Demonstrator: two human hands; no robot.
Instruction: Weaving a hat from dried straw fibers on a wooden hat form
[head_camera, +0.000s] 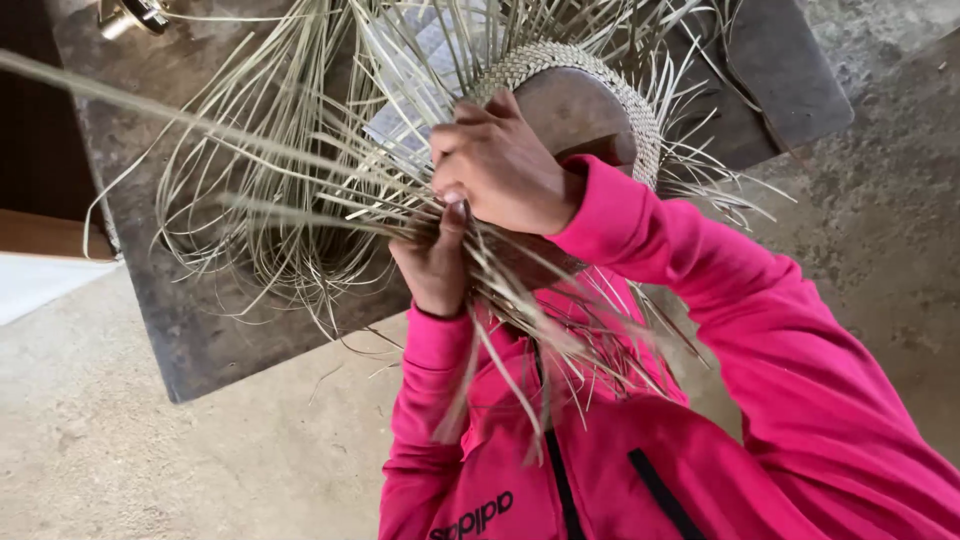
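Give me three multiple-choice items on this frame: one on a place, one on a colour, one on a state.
1. Where does the woven band sit?
A. Over the edge of the wooden block
B. On the floor
C. Across the person's lap

2. What colour are the sleeves?
A. Grey
B. Pink
C. Green

3. How do the hands stand?
A. Both open, off the strands
B. One in a pocket
C. Both closed on the strands

Answers:
1. A: the woven band curves over the wooden block, above the hands.
2. B: both sleeves are bright pink.
3. C: the right hand and the left hand meet with fingers curled on the strands.
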